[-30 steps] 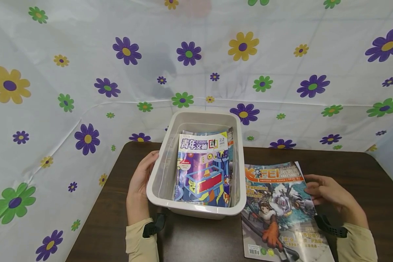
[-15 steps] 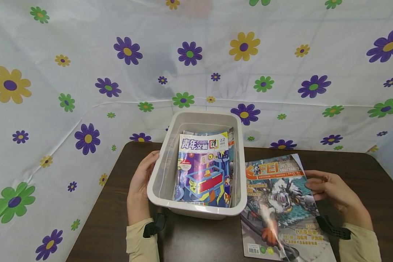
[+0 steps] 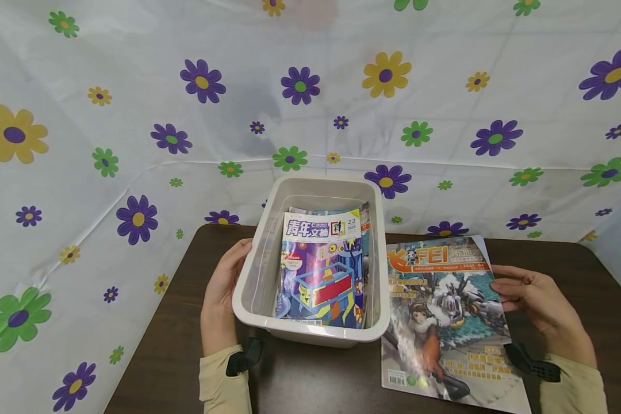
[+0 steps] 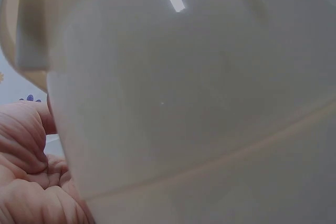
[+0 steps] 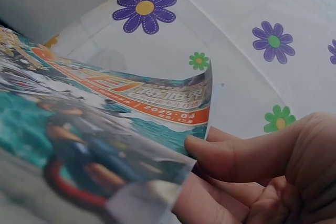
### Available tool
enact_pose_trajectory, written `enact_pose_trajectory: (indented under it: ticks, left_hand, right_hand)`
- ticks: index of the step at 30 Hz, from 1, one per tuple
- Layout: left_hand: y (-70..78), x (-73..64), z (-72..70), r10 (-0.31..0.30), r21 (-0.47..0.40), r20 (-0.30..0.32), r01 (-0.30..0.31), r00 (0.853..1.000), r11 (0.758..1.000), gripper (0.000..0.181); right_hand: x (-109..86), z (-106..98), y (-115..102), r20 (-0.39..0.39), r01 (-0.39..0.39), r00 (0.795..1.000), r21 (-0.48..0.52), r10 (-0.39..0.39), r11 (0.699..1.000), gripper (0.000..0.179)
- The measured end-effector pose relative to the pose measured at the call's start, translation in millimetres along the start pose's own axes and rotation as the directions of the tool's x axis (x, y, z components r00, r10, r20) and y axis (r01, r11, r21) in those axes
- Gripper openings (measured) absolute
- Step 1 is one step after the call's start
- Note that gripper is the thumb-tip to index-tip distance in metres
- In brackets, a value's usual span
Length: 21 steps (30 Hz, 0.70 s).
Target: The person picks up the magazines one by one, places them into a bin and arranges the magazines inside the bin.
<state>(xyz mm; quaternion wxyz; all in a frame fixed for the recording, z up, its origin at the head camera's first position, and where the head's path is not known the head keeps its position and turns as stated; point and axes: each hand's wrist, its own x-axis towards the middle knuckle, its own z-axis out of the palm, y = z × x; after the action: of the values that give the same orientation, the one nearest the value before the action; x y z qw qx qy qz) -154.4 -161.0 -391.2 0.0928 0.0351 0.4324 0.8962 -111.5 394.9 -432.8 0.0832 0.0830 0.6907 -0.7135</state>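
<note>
A pale grey plastic bin (image 3: 248,287) stands in the middle of the head view, with several magazines inside. On top of them lies a magazine with a purple cover (image 3: 321,276). My left hand (image 3: 222,293) holds the bin at its left side, fingertips up at the rim; the left wrist view is mostly filled by the bin's outer wall (image 4: 184,103). To the right of the bin, my right hand (image 3: 535,302) pinches the right edge of a comic-style science fiction magazine (image 3: 445,322). Its cover bends near the thumb in the right wrist view.
A dark brown tabletop (image 3: 310,379) lies under everything. Behind and to the left hangs a white curtain (image 3: 310,132) printed with purple, green and yellow flowers. The magazine's left edge sits right beside the bin.
The pinched magazine has moved away from me, its bottom edge now further up the table. My right hand has shifted slightly up and right with it. The left hand and bin stay put.
</note>
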Motion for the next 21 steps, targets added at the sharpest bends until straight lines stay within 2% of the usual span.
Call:
enact_pose_trajectory:
  ticks: [8,18,21]
  left_hand:
    - [0.4,-0.1,0.4,-0.004,-0.019,0.003,0.004,1.000,1.000,0.027]
    - [-0.3,0.5,0.5,0.004,-0.003,-0.016,-0.004,1.000,1.000,0.026]
    - [0.0,0.2,0.4,0.007,-0.008,-0.007,-0.007,1.000,1.000,0.026]
  right_hand:
    - [-4.9,-2.8,-3.8,-0.030,0.037,0.999,0.128,-0.033,0.991,0.050]
    - [-8.5,-10.1,-8.0,0.012,0.106,0.993,0.304,-0.115,0.947,0.047]
    - [-8.8,-10.3,-9.1,0.001,0.103,0.994,0.339,-0.110,0.935,0.046]
